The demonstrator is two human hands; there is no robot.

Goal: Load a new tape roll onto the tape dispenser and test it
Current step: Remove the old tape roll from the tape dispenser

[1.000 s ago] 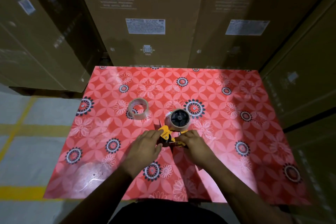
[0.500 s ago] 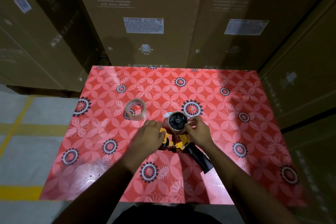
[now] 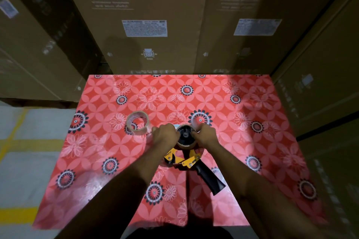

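Observation:
A yellow tape dispenser (image 3: 184,159) with a black handle lies on the red flowered table (image 3: 242,141), handle pointing toward me and to the right. A brown tape roll (image 3: 185,142) sits on its black hub. My left hand (image 3: 165,135) grips the roll's left side and my right hand (image 3: 206,135) grips its right side. A second, clear tape roll (image 3: 138,124) lies flat on the table just left of my left hand.
Tall cardboard boxes (image 3: 143,19) marked "washing machine" stand against the table's far edge and along the right side. Grey floor with yellow lines (image 3: 19,141) shows to the left of the table.
Both hands moved from the dispenser's yellow frame up to the roll on the hub and now hold it from both sides. The black handle came into view.

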